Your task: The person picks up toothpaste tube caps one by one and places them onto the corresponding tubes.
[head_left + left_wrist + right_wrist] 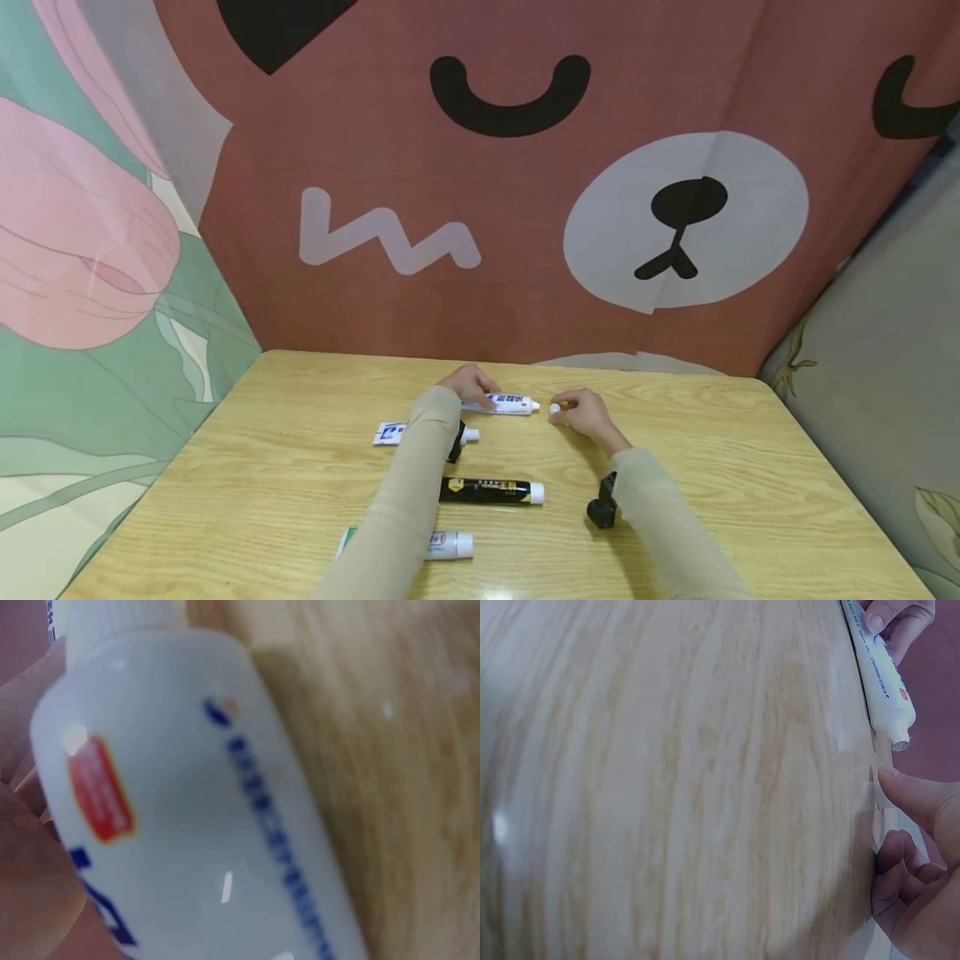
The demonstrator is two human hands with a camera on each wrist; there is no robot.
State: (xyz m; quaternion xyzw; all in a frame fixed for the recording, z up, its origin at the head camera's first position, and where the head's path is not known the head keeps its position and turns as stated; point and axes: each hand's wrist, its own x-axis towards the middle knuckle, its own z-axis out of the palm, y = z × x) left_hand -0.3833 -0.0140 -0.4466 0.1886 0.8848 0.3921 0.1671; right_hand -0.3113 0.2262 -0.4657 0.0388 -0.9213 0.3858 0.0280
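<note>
At the back of the table, my left hand grips a white toothpaste tube with blue lettering, its bare nozzle pointing right. Just off that nozzle, my right hand pinches a small white cap between thumb and fingers. The right wrist view shows the uncapped tube with the left fingers on its far part, and a gap between nozzle and cap. Under my left wrist lies another white toothpaste tube, partly hidden by the sleeve; its capped end fills the left wrist view.
Nearer on the wooden table lie a black toothpaste tube with a white cap and a silver and green tube; my left sleeve covers part of both. A printed cloth hangs behind the table's back edge.
</note>
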